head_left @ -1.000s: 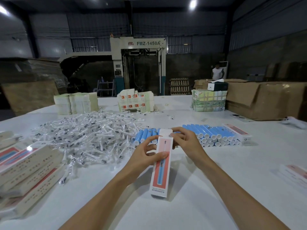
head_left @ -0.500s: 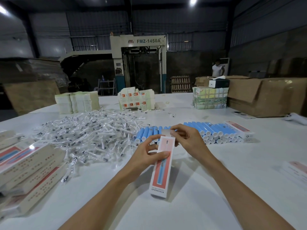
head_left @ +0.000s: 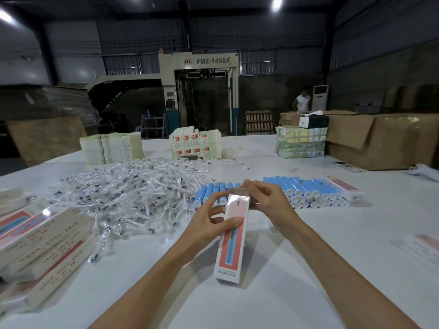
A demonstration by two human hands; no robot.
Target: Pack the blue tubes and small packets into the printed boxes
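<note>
Two bare hands meet over a white bench (head_left: 297, 295) in the head view, both on one long printed box (head_left: 234, 248) with a red front and a blue tube pictured on it. The left grip (head_left: 209, 222) is curled round the box's upper half, thumb across the front and fingers behind. The right grip (head_left: 268, 203) pinches the top flap (head_left: 238, 191) between thumb and fingertips. The box slopes away from the person, top end raised; whether its near end touches the bench cannot be told.

Just beyond the hands lie the blue tubes (head_left: 306, 191), stacked in rows with white caps facing the person, and a smaller row (head_left: 209, 193) to their left. Another printed box (head_left: 344, 188) lies against the right end of the tubes. A wide heap of small clear packets (head_left: 123, 193) spreads to the left. At the near left edge, more printed boxes (head_left: 40, 236) are piled. A brown carton (head_left: 380, 141) sits far right.
</note>
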